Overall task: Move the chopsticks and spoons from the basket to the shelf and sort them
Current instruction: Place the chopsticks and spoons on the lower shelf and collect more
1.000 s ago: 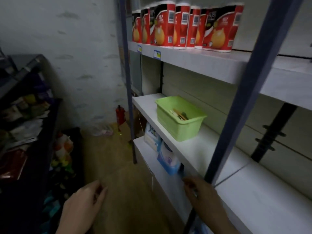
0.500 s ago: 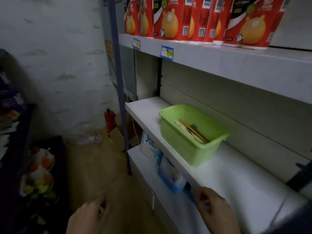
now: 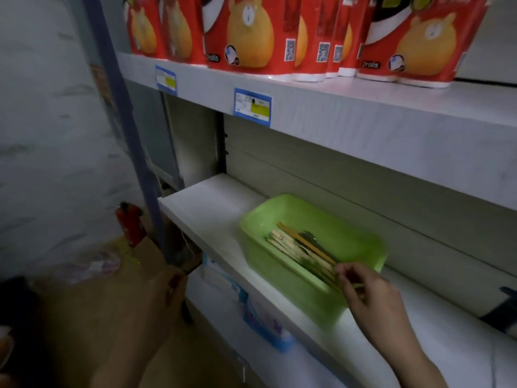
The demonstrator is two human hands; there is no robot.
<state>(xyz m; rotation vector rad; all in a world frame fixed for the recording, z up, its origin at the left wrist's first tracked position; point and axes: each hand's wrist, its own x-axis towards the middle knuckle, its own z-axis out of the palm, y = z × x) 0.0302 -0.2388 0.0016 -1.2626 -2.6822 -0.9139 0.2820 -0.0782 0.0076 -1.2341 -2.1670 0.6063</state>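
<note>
The chopsticks (image 3: 299, 249), slim pale wooden sticks with one orange-brown pair, are seen bundled in the basket (image 3: 253, 219), a translucent green plastic tub with rounded corners, set on the smooth white shelf (image 3: 207, 208). A dark glossy shape beside them is taken to be the spoons (image 3: 310, 237). Nothing is laid out on the shelf, so the whole move and the sorting are judged outstanding. The near stick ends are pinched by the right hand (image 3: 369, 295). The left hand (image 3: 140, 317) is blurred low down; its grip cannot be told. Red film-wrapped roll packs (image 3: 246, 32) are stacked above.
</note>
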